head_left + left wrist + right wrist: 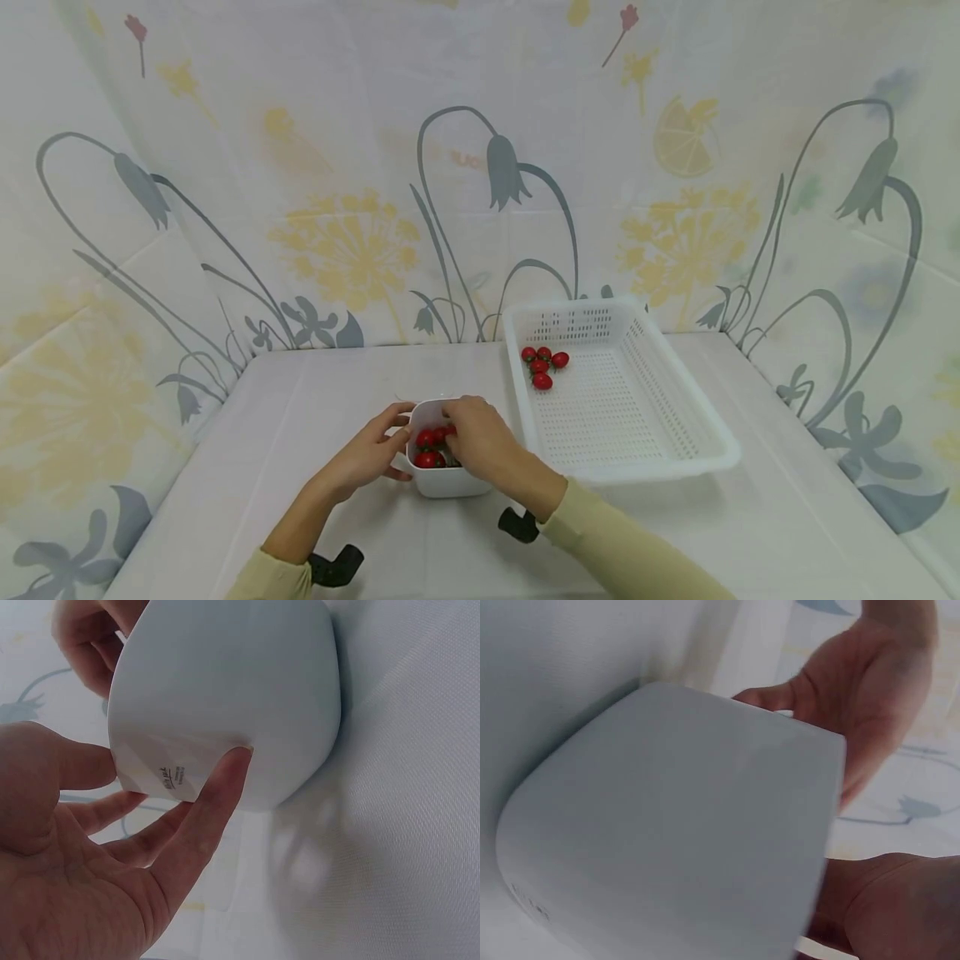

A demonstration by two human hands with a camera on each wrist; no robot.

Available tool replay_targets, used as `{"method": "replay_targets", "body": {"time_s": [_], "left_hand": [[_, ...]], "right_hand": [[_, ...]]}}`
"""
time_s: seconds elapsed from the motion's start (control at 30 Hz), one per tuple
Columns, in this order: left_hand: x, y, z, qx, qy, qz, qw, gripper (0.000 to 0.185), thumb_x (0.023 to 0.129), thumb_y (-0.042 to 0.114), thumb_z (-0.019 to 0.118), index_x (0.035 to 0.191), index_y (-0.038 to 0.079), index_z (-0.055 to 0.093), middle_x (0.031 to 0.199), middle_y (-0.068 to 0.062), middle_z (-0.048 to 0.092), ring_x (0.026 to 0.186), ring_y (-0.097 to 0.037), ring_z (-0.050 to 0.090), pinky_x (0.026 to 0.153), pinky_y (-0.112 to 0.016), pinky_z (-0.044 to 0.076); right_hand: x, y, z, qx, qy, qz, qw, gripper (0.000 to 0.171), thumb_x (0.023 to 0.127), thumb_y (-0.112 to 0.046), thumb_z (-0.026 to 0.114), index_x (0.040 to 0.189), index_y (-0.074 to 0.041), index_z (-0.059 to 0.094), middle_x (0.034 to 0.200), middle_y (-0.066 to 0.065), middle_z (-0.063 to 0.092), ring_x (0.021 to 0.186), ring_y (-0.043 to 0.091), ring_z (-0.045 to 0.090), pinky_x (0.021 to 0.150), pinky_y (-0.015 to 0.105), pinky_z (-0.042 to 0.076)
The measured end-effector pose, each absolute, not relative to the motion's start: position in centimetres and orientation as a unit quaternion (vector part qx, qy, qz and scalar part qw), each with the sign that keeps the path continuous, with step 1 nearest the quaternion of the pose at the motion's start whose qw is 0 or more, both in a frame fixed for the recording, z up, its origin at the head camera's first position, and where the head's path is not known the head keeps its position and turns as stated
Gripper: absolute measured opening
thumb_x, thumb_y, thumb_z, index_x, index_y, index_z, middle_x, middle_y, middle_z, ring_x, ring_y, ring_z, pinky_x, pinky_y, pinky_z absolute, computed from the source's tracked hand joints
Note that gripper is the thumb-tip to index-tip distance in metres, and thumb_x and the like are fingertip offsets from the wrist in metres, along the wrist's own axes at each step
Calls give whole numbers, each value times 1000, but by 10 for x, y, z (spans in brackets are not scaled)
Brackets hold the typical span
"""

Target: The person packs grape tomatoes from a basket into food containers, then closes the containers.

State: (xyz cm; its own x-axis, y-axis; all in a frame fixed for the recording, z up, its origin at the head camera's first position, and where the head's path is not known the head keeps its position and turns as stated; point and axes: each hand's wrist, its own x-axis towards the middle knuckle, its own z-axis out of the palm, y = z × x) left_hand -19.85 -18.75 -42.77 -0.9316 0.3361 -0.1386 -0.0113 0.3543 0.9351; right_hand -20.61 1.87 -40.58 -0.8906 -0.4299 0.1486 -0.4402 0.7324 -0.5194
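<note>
A small white tub (452,483) with rounded corners stands on the table, several red cherry tomatoes (430,459) inside it. My left hand (367,452) holds the tub at its left side, with digits spread along the rim and against the outer wall, as the left wrist view also shows. Over the tub's right rim, my right hand (480,437) reaches down among the tomatoes. Its fingertips are hidden inside the tub, so whether they grip a tomato does not show. In the right wrist view the tub's wall (675,817) covers those fingers.
Right of the tub stands a large white perforated basket (630,471). Several cherry tomatoes (539,366) lie together in its far left corner. A white cloth (360,533) covers the table, and a flower-printed curtain (465,250) hangs behind it.
</note>
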Motion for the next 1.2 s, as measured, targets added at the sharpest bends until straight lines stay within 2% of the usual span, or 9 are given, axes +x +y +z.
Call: {"method": "replay_targets", "body": {"time_s": [0.1,0.17,0.33,0.43,0.93,1.2], "left_hand": [[-199,-188,-428,101,808,559,157,41,109,15,46,150,12,41,149,-27,41,112,-35,64,74,-44,64],[-199,-187,-428,100,808,559,158,41,109,15,45,150,12,41,149,-27,41,112,-35,64,74,-44,64],[-199,-187,-428,99,805,562,162,41,109,16,46,150,12,41,149,-27,41,111,-34,64,75,-45,64],[-198,-187,-428,100,805,561,164,42,110,17,46,151,12,41,149,-26,41,111,-34,64,75,-45,64],[-199,-189,-427,104,806,559,163,41,110,16,46,151,12,41,149,-26,42,112,-34,64,76,-44,64],[-200,-188,-426,102,805,561,164,41,110,17,46,150,12,41,149,-26,42,111,-33,64,75,-45,64]], "right_hand": [[-204,26,-394,229,-930,287,-5,26,93,-9,75,117,-1,71,106,11,72,91,21,65,81,36,61],[-203,31,-387,228,-931,286,-10,27,93,-11,75,118,-2,71,109,11,71,95,22,66,85,39,61],[-204,44,-375,234,-921,311,-30,28,94,-11,73,120,-1,70,118,15,71,107,30,66,91,46,60],[-204,51,-369,243,-913,325,-33,26,93,-9,73,117,0,70,117,18,71,107,34,67,90,48,60],[-223,89,-345,235,-924,301,-28,24,90,-7,77,112,-2,71,114,12,72,102,31,70,84,38,61],[-237,110,-339,239,-924,293,-44,24,90,-10,76,113,-2,71,112,13,71,102,31,68,86,39,60]]}}
